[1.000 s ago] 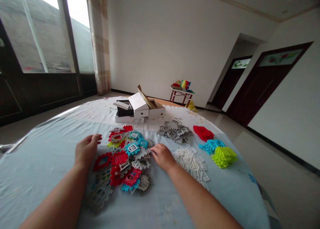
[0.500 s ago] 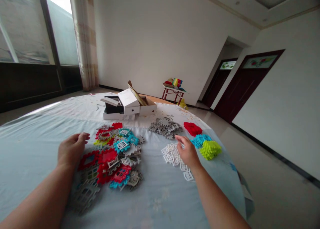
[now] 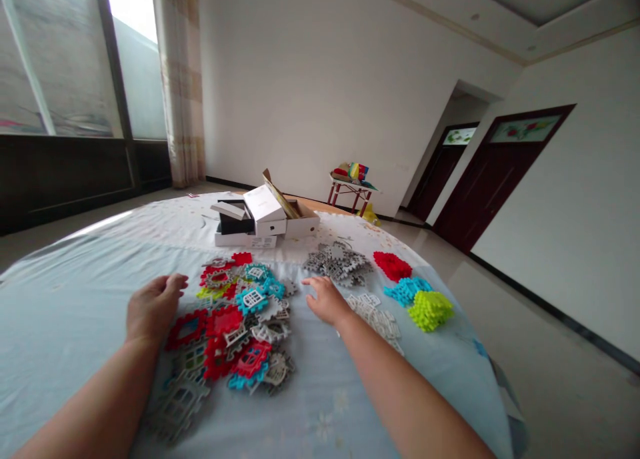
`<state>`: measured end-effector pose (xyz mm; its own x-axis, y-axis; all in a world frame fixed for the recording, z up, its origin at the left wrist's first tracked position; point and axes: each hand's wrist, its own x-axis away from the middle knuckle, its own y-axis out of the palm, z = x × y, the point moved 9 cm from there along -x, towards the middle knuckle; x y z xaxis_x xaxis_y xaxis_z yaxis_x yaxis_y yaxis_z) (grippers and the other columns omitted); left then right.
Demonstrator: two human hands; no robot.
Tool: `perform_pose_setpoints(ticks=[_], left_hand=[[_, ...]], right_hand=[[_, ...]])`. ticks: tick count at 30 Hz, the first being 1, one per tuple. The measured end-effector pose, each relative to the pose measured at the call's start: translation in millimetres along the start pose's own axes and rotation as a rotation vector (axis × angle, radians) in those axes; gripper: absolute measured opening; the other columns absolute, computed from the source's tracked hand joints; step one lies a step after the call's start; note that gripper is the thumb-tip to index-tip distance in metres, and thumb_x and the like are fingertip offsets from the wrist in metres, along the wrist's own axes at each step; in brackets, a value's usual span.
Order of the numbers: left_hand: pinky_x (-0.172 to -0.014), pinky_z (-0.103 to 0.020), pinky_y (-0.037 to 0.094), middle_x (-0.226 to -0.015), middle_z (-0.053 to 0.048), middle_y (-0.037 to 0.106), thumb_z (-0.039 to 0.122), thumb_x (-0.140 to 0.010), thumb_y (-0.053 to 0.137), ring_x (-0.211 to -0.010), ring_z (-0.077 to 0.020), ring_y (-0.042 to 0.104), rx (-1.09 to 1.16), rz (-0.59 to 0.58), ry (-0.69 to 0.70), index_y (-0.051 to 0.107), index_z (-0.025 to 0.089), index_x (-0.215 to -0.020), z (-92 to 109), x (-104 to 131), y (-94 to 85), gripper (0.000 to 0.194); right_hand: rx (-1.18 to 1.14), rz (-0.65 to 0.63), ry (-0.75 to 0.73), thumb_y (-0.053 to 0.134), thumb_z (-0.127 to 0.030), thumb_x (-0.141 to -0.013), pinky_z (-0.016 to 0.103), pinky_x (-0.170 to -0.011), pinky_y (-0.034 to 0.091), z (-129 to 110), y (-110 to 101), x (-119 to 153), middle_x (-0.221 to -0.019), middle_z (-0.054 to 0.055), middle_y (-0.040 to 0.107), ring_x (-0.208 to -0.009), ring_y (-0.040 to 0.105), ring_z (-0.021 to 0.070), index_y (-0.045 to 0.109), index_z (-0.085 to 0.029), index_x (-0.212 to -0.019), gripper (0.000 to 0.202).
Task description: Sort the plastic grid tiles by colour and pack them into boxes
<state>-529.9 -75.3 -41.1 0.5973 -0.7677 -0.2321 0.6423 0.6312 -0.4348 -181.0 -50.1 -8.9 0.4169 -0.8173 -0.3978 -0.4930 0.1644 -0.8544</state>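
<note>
A mixed heap of red, blue, grey and green plastic pieces (image 3: 225, 319) lies in front of me, left of centre. My left hand (image 3: 155, 305) is at the heap's left edge, fingers curled together; whatever they may hold is hidden. Between the heap and the white window pieces (image 3: 375, 319), my right hand (image 3: 325, 300) hovers with its index finger stretched out and nothing visible in it. Just beyond it is a grey pile (image 3: 337, 262). Further right lie a red pile (image 3: 393, 265), a blue pile (image 3: 407, 290) and a green pile (image 3: 431, 311).
White boxes (image 3: 265, 212), some open, stand at the back of the round table with its light blue cloth (image 3: 65, 325). Behind the table, a small stand (image 3: 353, 187) holds colourful items against the wall.
My right hand has moved left, from over the white pieces towards the mixed heap. My left hand has hardly moved relative to the heap. The view has shifted slightly.
</note>
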Motion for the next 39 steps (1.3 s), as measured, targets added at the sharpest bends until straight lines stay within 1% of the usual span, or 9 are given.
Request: perform_pose_setpoints(ticks=[7,13,17,22,26,28,31,35,39], left_hand=[[-0.057,-0.027,0.041,-0.069,-0.004,0.067,0.048,-0.071,0.043,-0.068,-0.0217,0.061,-0.092,-0.018,-0.003,0.066,0.02,-0.076,-1,-1,1.3,0.036],[-0.057,-0.026,0.04,-0.071,-0.003,0.068,0.045,-0.071,0.042,-0.068,-0.0212,0.061,-0.102,-0.023,0.016,0.065,0.02,-0.076,5,1,0.3,0.034],[-0.058,-0.027,0.041,-0.069,-0.003,0.067,0.047,-0.071,0.043,-0.069,-0.0219,0.062,-0.092,-0.026,0.007,0.065,0.022,-0.076,1,-1,2.3,0.034],[-0.058,-0.027,0.04,-0.075,-0.003,0.068,0.047,-0.072,0.042,-0.074,-0.0229,0.062,-0.128,-0.032,0.016,0.065,0.023,-0.078,-2,-4,4.9,0.033],[-0.058,-0.027,0.04,-0.078,-0.004,0.068,0.047,-0.073,0.041,-0.076,-0.0235,0.061,-0.14,-0.031,0.0,0.065,0.023,-0.079,-3,-3,6.1,0.035],[-0.059,-0.028,0.04,-0.079,-0.004,0.068,0.048,-0.074,0.04,-0.078,-0.0236,0.061,-0.142,-0.03,-0.001,0.065,0.023,-0.079,-4,-3,6.6,0.035],[-0.061,-0.028,0.04,-0.08,-0.005,0.068,0.047,-0.074,0.04,-0.079,-0.0231,0.061,-0.146,-0.038,0.009,0.064,0.022,-0.081,-3,-3,7.5,0.036],[-0.061,-0.027,0.04,-0.081,-0.005,0.068,0.046,-0.074,0.04,-0.078,-0.0225,0.061,-0.158,-0.045,-0.006,0.064,0.022,-0.082,-2,-2,6.4,0.036],[-0.06,-0.026,0.039,-0.082,-0.005,0.068,0.046,-0.075,0.039,-0.079,-0.022,0.06,-0.182,-0.058,-0.023,0.065,0.021,-0.082,0,-1,6.4,0.036]], right_hand=[[0.035,-0.214,-0.073,0.056,-0.009,-0.062,0.034,-0.098,0.035,-10,51,-39,-0.129,0.008,0.05,-0.118,0.043,0.0222,0.047,-0.017,-0.123,0.062],[0.083,-0.315,-0.105,0.064,-0.02,-0.06,0.031,-0.087,0.042,-11,58,-48,-0.112,0.004,0.061,-0.103,0.055,0.022,0.057,-0.023,-0.112,0.053],[0.179,-0.239,-0.044,0.071,-0.029,-0.056,0.033,-0.085,0.042,8,28,-47,-0.104,0.005,0.064,-0.097,0.057,0.0237,0.058,-0.024,-0.111,0.057],[0.246,-0.056,0.071,0.066,-0.024,-0.064,0.037,-0.089,0.039,46,-34,-64,-0.107,0.011,0.06,-0.101,0.053,0.0253,0.055,-0.018,-0.114,0.052],[0.259,0.181,0.179,0.06,-0.019,-0.071,0.042,-0.094,0.034,75,-79,-77,-0.114,0.014,0.056,-0.109,0.047,0.026,0.054,-0.015,-0.114,0.044],[0.242,0.29,0.186,0.06,-0.019,-0.071,0.042,-0.095,0.034,78,-89,-76,-0.115,0.014,0.055,-0.111,0.046,0.0254,0.054,-0.015,-0.113,0.043],[0.179,0.255,0.083,0.061,-0.019,-0.071,0.038,-0.096,0.036,59,-74,-71,-0.114,0.013,0.056,-0.109,0.048,0.0232,0.057,-0.013,-0.11,0.039],[0.03,0.005,-0.08,0.059,-0.014,-0.071,0.032,-0.093,0.039,13,-23,-56,-0.103,0.008,0.063,-0.1,0.055,0.0187,0.063,-0.016,-0.099,0.029],[-0.075,-0.174,-0.147,0.062,-0.02,-0.069,0.031,-0.093,0.039,-22,20,-43,-0.108,0.008,0.062,-0.103,0.055,0.0193,0.061,-0.017,-0.104,0.035]])
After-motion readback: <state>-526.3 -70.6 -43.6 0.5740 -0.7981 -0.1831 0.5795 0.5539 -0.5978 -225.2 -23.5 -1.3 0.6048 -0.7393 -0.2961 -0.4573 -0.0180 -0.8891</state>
